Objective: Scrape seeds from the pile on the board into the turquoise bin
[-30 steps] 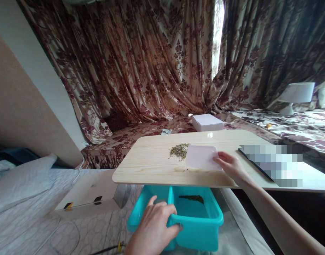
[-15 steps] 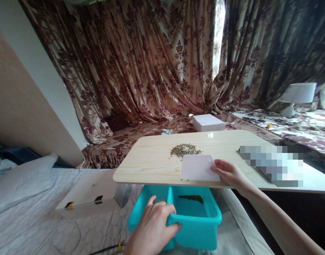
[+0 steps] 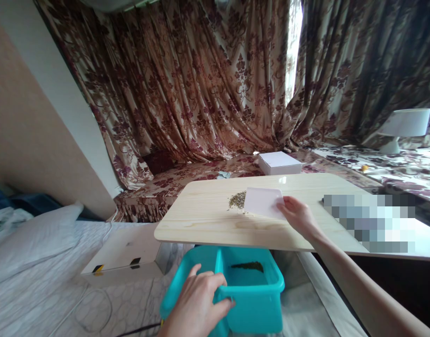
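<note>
In my right hand (image 3: 297,213) is a flat white rectangular card (image 3: 264,202), pinched at its right edge. The card slants over the wooden tabletop (image 3: 197,220) and covers the right part of a pile of small greenish and pale grains (image 3: 237,200). My left hand (image 3: 204,297) grips the near rim of a turquoise two-compartment bin (image 3: 255,309), thumb on the outside and fingers over the edge by the divider. A dark green heap (image 3: 250,266) lies in the bin's right compartment. My left hand and the rim hide most of the left compartment.
The tabletop overhangs the bin's far edge. A blurred-out flat object (image 3: 369,222) lies at the table's right. White boxes stand on the bed at left (image 3: 127,250) and behind the table (image 3: 280,162). A cable (image 3: 95,290) curls on the bed.
The white card in my right hand has moved away from the table's near edge, up to the grains, and now covers their right part. My left hand keeps its hold on the bin.
</note>
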A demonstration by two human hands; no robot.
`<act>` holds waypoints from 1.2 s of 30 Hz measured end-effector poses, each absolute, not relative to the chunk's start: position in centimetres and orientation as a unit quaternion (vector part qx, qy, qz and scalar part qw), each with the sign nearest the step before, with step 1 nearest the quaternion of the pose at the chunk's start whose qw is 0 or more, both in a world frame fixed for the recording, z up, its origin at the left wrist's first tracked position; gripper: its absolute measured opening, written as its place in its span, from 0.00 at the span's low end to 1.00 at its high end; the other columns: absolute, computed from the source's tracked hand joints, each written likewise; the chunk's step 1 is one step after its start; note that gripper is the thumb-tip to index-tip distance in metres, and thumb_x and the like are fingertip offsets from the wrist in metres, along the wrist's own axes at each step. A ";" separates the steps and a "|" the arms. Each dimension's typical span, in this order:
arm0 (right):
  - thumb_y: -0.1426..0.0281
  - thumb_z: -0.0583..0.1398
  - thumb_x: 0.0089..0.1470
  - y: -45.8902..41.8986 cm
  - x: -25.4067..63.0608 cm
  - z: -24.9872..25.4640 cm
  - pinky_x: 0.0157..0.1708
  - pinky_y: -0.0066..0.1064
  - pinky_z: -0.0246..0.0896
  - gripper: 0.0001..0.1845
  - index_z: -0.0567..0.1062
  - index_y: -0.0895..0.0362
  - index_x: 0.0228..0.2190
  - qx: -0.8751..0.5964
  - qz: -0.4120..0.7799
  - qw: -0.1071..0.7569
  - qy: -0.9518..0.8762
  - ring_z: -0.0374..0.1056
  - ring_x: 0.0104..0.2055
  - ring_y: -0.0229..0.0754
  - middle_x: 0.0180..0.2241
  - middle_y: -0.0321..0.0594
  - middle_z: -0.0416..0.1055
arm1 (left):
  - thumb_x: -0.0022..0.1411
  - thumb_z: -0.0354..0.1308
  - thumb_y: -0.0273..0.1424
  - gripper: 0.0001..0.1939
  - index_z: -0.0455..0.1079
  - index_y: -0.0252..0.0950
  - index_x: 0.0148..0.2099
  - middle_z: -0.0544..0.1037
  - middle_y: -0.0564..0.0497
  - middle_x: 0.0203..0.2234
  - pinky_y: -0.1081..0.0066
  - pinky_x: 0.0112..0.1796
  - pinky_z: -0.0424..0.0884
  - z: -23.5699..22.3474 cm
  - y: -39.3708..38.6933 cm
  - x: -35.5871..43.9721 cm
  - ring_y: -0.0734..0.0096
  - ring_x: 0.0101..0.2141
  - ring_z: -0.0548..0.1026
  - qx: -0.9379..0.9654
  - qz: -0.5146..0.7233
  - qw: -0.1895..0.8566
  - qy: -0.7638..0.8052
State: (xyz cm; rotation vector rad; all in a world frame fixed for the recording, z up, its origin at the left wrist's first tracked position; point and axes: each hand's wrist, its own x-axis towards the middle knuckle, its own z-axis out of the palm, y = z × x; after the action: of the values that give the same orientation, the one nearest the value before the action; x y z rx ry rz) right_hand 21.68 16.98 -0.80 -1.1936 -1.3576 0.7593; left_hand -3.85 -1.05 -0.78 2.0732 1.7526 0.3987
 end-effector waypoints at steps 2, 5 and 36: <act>0.70 0.58 0.43 17.4 21.5 -1.3 0.34 0.32 0.67 0.04 0.71 0.54 0.26 -0.505 0.317 0.552 -0.583 0.73 0.33 0.43 0.28 0.40 0.76 | 0.53 0.58 0.36 0.05 0.68 0.43 0.33 0.74 0.58 0.31 0.60 0.55 0.45 -0.7 -1.0 -4.0 0.70 0.38 0.70 0.738 0.142 0.198 0.629; 0.70 0.57 0.43 17.8 21.5 -1.8 0.34 0.32 0.67 0.05 0.71 0.54 0.27 -0.506 0.307 0.546 -0.593 0.73 0.34 0.43 0.28 0.40 0.77 | 0.53 0.57 0.37 0.05 0.68 0.42 0.33 0.74 0.58 0.30 0.60 0.55 0.45 -0.6 -1.0 -4.0 0.70 0.37 0.71 0.737 0.138 0.203 0.630; 0.62 0.62 0.39 15.8 20.0 -1.4 0.32 0.32 0.65 0.12 0.70 0.56 0.26 -0.447 0.444 0.494 -0.599 0.71 0.32 0.43 0.27 0.39 0.75 | 0.53 0.57 0.36 0.05 0.68 0.43 0.33 0.73 0.59 0.30 0.62 0.55 0.45 -0.3 -1.1 -4.5 0.71 0.37 0.70 0.740 0.131 0.204 0.628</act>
State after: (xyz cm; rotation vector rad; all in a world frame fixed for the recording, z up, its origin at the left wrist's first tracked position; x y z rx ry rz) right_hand 20.00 15.85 -1.41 -1.0846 -1.4517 1.0766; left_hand -4.53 -1.06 -0.34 2.0640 1.7504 0.3642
